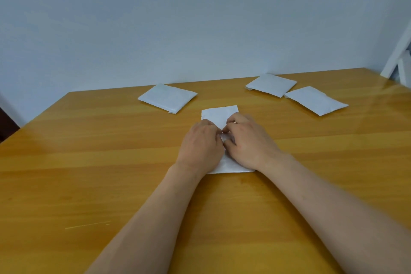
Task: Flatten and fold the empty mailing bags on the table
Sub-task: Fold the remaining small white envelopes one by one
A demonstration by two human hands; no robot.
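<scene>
A white mailing bag (219, 114) lies lengthwise on the wooden table (89, 151) in front of me. Both hands rest on its middle. My left hand (200, 144) covers the bag's left side and my right hand (246, 142) covers its right side. The fingers of both hands are curled inward and their tips meet at the bag's centre line, where they pinch the material. The far end and the near right corner of the bag show past the hands. Three more white bags lie further back: one at the left (167, 98) and two at the right (271, 84), (315, 100).
A pale wall runs along the table's far edge. White boards (398, 60) lean at the far right corner. The table's left edge slants away at the left.
</scene>
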